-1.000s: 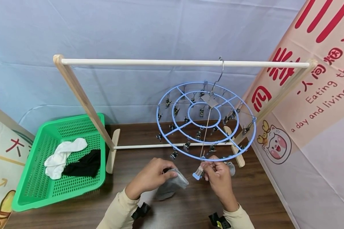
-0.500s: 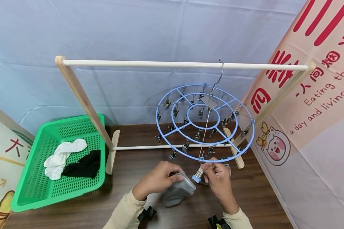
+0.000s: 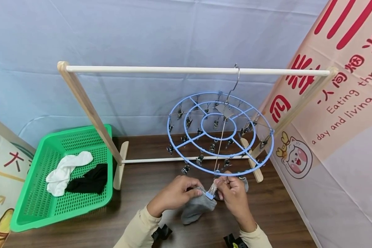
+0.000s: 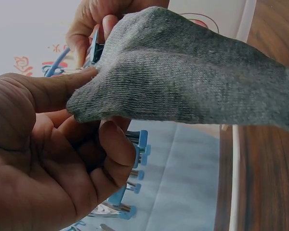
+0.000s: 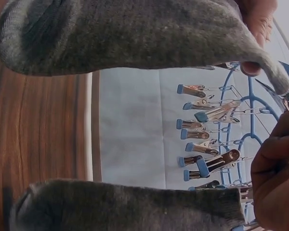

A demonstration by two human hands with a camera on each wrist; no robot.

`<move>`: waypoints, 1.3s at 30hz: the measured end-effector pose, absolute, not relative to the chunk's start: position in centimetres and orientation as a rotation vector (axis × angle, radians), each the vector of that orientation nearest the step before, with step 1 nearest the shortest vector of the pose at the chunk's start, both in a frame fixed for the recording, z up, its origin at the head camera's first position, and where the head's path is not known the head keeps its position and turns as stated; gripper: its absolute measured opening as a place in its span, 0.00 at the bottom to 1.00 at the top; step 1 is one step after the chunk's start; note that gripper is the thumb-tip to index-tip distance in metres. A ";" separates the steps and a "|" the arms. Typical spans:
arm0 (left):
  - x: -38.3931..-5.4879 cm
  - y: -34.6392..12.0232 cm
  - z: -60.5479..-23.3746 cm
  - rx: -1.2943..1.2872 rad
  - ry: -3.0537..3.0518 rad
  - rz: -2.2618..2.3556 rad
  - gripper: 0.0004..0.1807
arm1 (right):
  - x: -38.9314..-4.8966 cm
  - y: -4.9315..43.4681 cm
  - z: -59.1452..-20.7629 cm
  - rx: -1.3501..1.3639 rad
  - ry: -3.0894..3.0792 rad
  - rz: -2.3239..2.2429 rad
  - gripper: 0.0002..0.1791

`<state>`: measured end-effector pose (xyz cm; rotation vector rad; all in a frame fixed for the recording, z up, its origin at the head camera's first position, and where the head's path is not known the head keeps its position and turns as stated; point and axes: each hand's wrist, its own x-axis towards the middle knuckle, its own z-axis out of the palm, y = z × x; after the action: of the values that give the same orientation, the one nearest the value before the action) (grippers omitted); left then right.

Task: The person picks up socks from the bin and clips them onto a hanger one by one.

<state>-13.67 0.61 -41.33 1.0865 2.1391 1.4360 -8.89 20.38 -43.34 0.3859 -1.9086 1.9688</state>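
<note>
Pose: forearms angled inward | left hand grip: pinching grey sock | right hand grip: pinching blue-tipped clip

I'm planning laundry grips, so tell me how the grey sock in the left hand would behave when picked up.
Likely floppy: the grey sock hangs down from the left hand, creased near the grip. Probably light for its size, as a pinch at one edge holds it. It seems unlikely to slip, since its knit surface looks textured.
</note>
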 end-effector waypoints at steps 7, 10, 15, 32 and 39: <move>-13.7 0.8 -41.3 1.080 2.070 1.478 0.05 | -8.7 20.3 -43.3 0.398 -1.936 1.941 0.08; -13.7 0.9 -41.2 1.055 2.056 1.494 0.05 | -8.6 20.3 -43.3 0.388 -1.953 1.928 0.09; -13.5 1.0 -41.0 1.019 2.059 1.511 0.05 | -8.5 20.3 -43.3 0.383 -1.960 1.928 0.09; -12.1 0.9 -37.7 1.001 2.028 1.579 0.04 | -8.2 20.3 -43.3 0.348 -1.980 1.904 0.08; -12.8 1.2 -40.1 1.000 2.034 1.571 0.04 | -8.2 20.3 -43.2 0.322 -1.988 1.886 0.08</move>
<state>-12.85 1.25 -40.06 0.9995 2.0339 1.5706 -8.18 20.27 -43.25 0.3224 -1.9877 1.8856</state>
